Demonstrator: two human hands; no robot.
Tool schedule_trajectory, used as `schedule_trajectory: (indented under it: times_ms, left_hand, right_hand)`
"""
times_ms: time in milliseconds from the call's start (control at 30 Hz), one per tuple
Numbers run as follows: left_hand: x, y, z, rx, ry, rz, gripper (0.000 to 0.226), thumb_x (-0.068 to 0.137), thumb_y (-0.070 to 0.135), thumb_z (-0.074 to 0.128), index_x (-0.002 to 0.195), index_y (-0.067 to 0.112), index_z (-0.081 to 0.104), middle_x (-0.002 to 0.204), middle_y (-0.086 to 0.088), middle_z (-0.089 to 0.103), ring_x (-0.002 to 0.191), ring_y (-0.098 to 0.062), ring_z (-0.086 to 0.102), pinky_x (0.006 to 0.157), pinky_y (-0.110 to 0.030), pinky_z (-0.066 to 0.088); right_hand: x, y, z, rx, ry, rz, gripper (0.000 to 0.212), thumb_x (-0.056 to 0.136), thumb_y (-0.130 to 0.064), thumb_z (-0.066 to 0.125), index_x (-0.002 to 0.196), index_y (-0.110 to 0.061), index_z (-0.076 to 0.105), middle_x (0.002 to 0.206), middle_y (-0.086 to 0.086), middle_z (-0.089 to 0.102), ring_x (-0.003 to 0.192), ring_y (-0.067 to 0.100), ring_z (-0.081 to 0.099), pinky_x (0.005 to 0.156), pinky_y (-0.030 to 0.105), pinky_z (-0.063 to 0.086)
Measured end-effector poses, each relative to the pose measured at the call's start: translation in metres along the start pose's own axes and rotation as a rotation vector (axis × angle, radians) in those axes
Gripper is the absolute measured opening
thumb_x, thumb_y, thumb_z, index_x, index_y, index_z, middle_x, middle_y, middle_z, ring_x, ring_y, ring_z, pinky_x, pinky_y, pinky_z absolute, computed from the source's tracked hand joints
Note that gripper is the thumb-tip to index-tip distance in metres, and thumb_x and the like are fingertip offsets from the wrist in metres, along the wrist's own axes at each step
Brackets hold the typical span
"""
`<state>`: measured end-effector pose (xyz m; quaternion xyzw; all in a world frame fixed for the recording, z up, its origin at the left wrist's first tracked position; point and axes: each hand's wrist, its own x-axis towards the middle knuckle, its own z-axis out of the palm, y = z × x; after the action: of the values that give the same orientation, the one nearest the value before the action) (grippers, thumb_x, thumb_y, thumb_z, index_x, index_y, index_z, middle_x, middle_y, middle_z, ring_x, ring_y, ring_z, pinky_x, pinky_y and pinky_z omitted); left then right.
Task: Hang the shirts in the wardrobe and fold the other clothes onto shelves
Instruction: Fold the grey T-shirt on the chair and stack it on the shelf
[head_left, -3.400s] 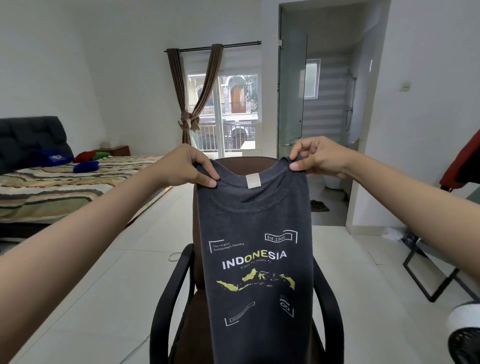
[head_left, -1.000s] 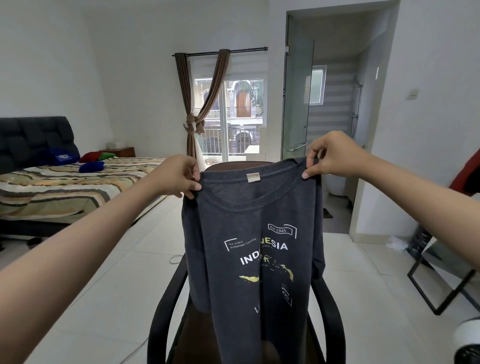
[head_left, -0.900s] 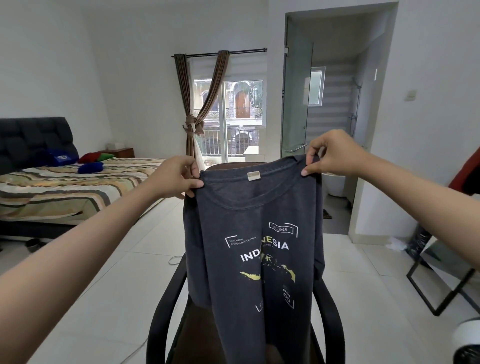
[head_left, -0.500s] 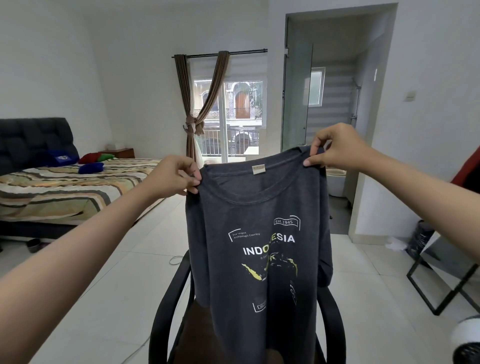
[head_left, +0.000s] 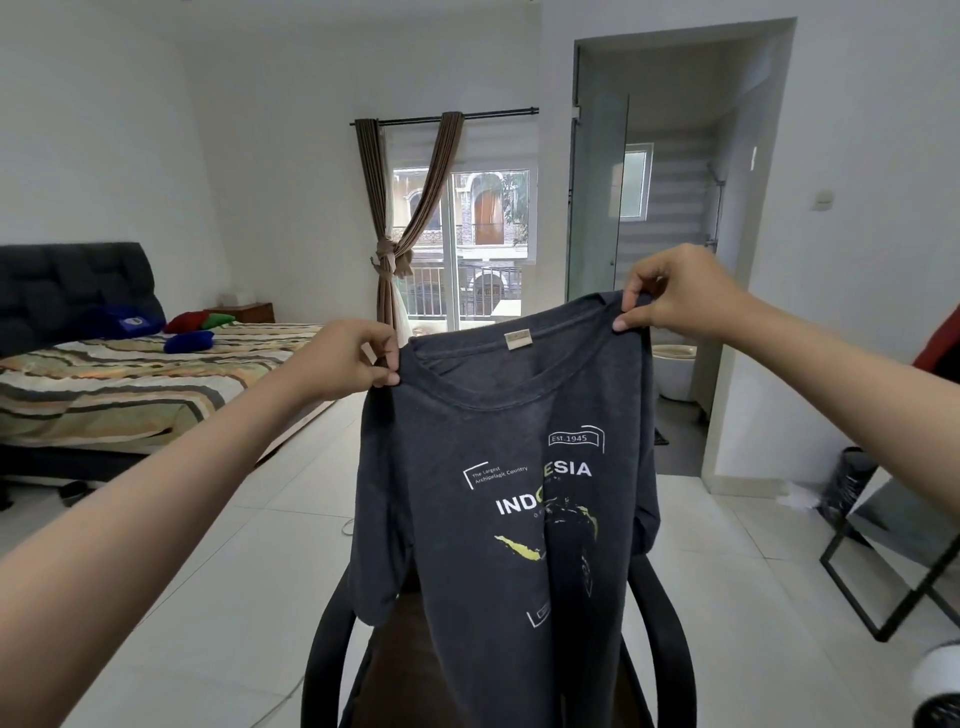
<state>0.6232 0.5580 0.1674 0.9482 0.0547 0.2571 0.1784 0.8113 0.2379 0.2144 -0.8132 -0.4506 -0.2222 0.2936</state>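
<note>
A dark grey T-shirt (head_left: 467, 467) with a white and yellow "Indonesia" print hangs in front of me, front side facing me. My left hand (head_left: 348, 361) pinches its left shoulder beside the collar. My right hand (head_left: 670, 296) pinches the right shoulder and is held higher, so the shirt hangs tilted. A vertical crease runs through the print. The shirt's lower part hangs over the seat of a brown office chair (head_left: 322, 654) with black armrests. No wardrobe or hanger is in view.
A bed (head_left: 130, 384) with a striped cover and small pillows stands at the left. Ahead are a curtained glass door (head_left: 467, 244) and an open bathroom doorway (head_left: 670, 291). A black metal frame (head_left: 893, 566) and a red garment (head_left: 940, 338) are at the right. White tiled floor surrounds the chair.
My right hand has risen, lifting the shirt's right shoulder and tilting the garment. The shirt has been raised off the chair back and a fold has formed across the print.
</note>
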Motion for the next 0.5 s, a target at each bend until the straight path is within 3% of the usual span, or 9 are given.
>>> schedule_trajectory:
  times_ms: [133,200,267,333,433,500]
  left_hand:
    - [0.001,0.001,-0.003,-0.019,-0.022,-0.039,0.016,0.075,0.005,0.075,0.073,0.017,0.066,0.087,-0.008,0.064,0.075,-0.033,0.065,0.065,-0.036,0.054]
    - [0.000,0.002,-0.003,-0.108,-0.004,-0.083,0.013,0.078,0.002,0.072,0.076,0.015,0.068,0.091,-0.014,0.064,0.079,-0.035,0.065,0.063,-0.039,0.056]
    - [0.000,0.005,-0.004,-0.230,0.026,-0.133,0.014,0.080,-0.001,0.070,0.079,0.012,0.071,0.097,-0.022,0.065,0.082,-0.031,0.063,0.067,-0.039,0.058]
    - [0.000,0.010,-0.004,-0.339,0.060,-0.160,0.016,0.081,-0.006,0.066,0.086,0.008,0.072,0.103,-0.026,0.063,0.083,-0.028,0.062,0.065,-0.032,0.058]
    - [0.003,0.016,-0.005,-0.332,0.073,-0.157,0.020,0.081,-0.009,0.064,0.096,0.003,0.072,0.104,-0.024,0.065,0.080,-0.027,0.061,0.057,-0.017,0.056]
    - [0.005,0.018,-0.006,-0.292,0.040,-0.167,0.021,0.082,-0.008,0.064,0.099,0.002,0.071,0.102,-0.024,0.067,0.080,-0.026,0.061,0.057,-0.015,0.055]
  right_hand:
    - [-0.002,0.002,0.001,0.039,-0.055,0.002,0.019,0.062,-0.012,0.088,0.067,-0.008,0.071,0.063,0.003,0.065,0.054,0.001,0.054,0.056,0.017,0.043]
    - [-0.003,0.004,0.002,0.058,-0.089,-0.004,0.016,0.064,-0.011,0.087,0.074,-0.012,0.075,0.073,0.002,0.069,0.062,-0.002,0.059,0.061,0.011,0.046]
    - [-0.005,0.005,0.003,0.066,-0.124,-0.014,0.020,0.066,-0.012,0.085,0.083,-0.018,0.077,0.082,0.001,0.069,0.070,0.006,0.062,0.067,0.020,0.051]
    - [-0.007,0.005,0.004,0.090,-0.157,-0.011,0.021,0.067,-0.011,0.085,0.083,-0.023,0.076,0.082,0.001,0.066,0.065,0.010,0.060,0.059,0.022,0.051]
    - [-0.008,0.005,0.006,0.091,-0.173,-0.012,0.020,0.067,-0.010,0.084,0.084,-0.019,0.077,0.078,-0.002,0.065,0.058,0.006,0.057,0.052,0.014,0.047]
    - [-0.009,0.007,0.007,0.088,-0.190,0.004,0.021,0.067,-0.010,0.084,0.085,-0.019,0.077,0.078,0.004,0.068,0.062,0.018,0.064,0.055,0.020,0.053]
